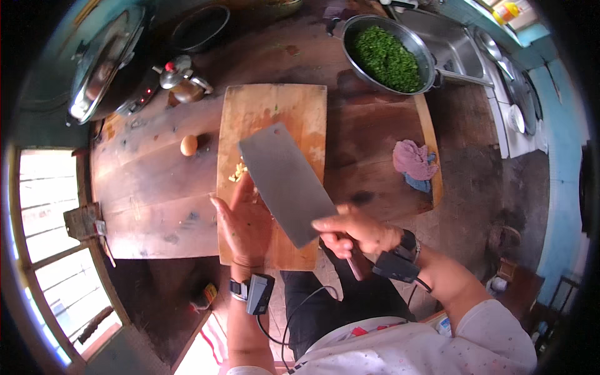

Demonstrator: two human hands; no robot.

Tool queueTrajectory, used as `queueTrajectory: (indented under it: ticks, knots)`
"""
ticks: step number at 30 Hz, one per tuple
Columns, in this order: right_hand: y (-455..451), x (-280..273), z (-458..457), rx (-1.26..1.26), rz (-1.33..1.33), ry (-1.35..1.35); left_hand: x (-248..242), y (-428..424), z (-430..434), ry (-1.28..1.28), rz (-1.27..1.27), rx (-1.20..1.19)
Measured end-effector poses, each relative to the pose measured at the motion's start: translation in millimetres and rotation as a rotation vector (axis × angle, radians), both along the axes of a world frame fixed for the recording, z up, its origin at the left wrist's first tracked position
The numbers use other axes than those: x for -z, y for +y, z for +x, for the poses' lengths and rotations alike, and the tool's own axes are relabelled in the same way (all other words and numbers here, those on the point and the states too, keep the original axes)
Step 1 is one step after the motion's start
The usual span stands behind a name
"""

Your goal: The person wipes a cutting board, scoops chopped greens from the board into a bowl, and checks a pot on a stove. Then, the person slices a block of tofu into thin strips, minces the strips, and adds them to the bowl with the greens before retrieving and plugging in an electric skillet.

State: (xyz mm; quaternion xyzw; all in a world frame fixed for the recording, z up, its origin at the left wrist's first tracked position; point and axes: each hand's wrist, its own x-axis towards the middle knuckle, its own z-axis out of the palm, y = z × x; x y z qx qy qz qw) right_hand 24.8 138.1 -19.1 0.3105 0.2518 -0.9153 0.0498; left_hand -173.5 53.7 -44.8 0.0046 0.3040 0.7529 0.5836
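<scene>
My right hand [361,229] grips the handle of a wide-bladed cleaver [288,185], its blade slanting up and left over the wooden cutting board [276,103]. My left hand [246,225] is palm up above the board's left side, fingers apart, with green specks on the palm; the blade hides some of its fingers. Whether the blade touches those fingers, I cannot tell. Small pale-yellow chopped pieces [238,172] lie at the board's left edge, just beyond my left fingertips. Left of the board, a brown egg [189,145] rests on the wooden table [150,187].
A metal pot of chopped greens [386,58] stands at the back right, beside a steel sink [445,42]. A pink cloth [412,159] lies near the table's right edge. Back left are a metal kettle [185,84] and a large lidded pan [105,70].
</scene>
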Motion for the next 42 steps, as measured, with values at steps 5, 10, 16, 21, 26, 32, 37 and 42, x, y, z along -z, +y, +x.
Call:
queueTrajectory:
  ticks: [5,10,16,21,26,32,37,42]
  knots:
    - [-5,4,-34,0.077,-0.099,-0.069,-3,-12,20,-0.28,0.0,0.005]
    - [-14,6,-5,-0.008,-0.038,-0.089,11,-16,17,-0.388,0.027,-0.004]
    - [-37,6,46,-0.036,-0.097,-0.172,16,-2,7,-0.249,-0.001,-0.141]
    - [-45,17,75,0.041,0.053,-0.294,22,11,-1,0.482,-0.086,-0.119]
    - [-29,44,66,0.175,0.297,-0.44,31,2,5,1.006,-0.126,-0.149]
    - [-20,70,62,0.195,0.391,-0.423,63,-51,-12,1.466,-0.364,-0.225]
    - [-19,70,54,0.171,0.358,-0.425,78,-82,-3,1.941,-0.8,-0.208]
    - [-18,72,30,0.011,0.441,-0.403,82,-51,-2,1.918,-0.83,-0.157]
